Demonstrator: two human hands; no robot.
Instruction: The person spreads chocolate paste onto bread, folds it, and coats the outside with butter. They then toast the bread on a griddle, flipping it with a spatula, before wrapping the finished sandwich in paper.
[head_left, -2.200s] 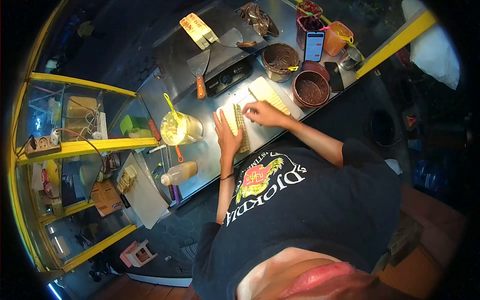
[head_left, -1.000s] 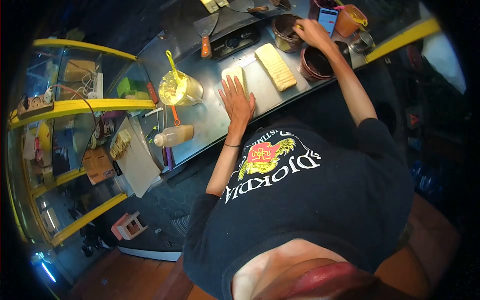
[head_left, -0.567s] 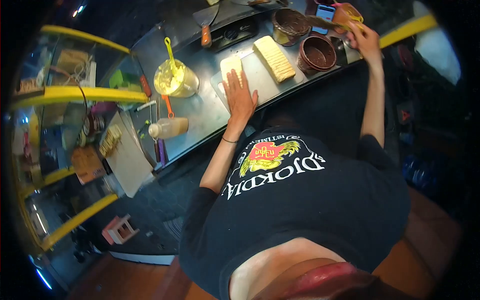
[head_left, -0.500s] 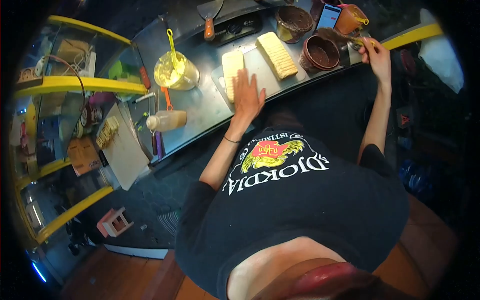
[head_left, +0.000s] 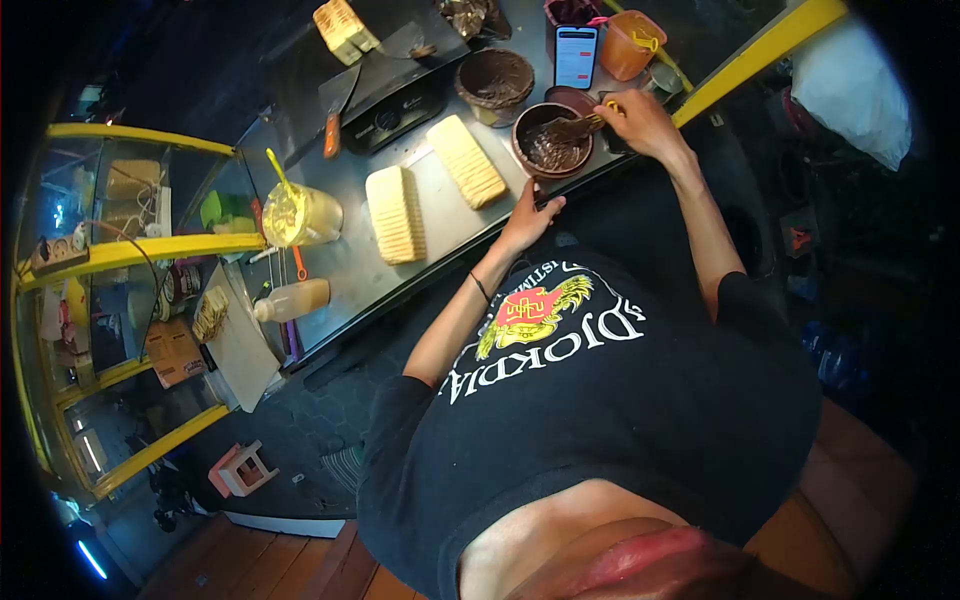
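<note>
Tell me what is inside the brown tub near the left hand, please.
Inside the brown tub are dark brown spread and the coated head of the yellow-handled tool. What lies beneath that head is hidden.

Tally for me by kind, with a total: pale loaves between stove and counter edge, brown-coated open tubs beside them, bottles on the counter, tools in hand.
Pale loaves: 2
Brown-coated open tubs: 2
Bottle: 1
Tool in right hand: 1
Total: 6

There are two loaves (head_left: 398, 215) on the board (head_left: 440, 217), two round brown tubs (head_left: 527, 165), one brush (head_left: 574, 128).
</note>
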